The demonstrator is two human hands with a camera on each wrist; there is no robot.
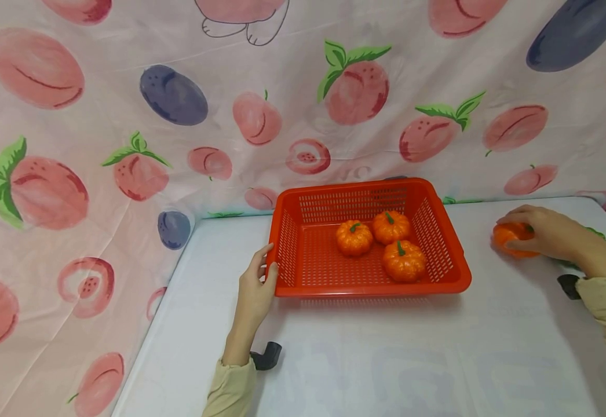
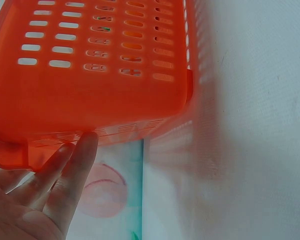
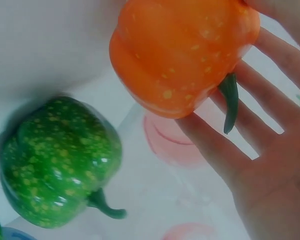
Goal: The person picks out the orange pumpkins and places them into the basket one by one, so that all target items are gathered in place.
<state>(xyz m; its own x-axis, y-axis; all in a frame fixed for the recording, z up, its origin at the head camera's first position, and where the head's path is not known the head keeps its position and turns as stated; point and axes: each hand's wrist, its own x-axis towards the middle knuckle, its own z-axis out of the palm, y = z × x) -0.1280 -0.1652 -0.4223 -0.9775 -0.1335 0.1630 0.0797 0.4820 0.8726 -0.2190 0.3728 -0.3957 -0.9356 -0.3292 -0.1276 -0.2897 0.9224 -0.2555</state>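
Observation:
A red-orange plastic basket (image 1: 368, 291) with slotted walls stands on the white table. Inside it sit three small orange pumpkins with green stems, one (image 1: 354, 238) apart to the left, another (image 1: 391, 227) at the back and the last (image 1: 404, 261) in front. My left hand (image 1: 257, 289) holds the basket's left rim, its fingers against the outer wall in the left wrist view. To the right of the basket, my right hand (image 1: 550, 234) grips another orange pumpkin (image 3: 185, 55) between thumb and fingers. Near it lies a speckled green pumpkin (image 3: 62, 162), mostly hidden behind the hand in the head view.
Behind the table hangs a pale cloth (image 1: 303, 69) printed with peaches and dark fruit. At the lower left of the right wrist view, a green and a blue shape (image 3: 15, 234) are cut off by the frame's edge.

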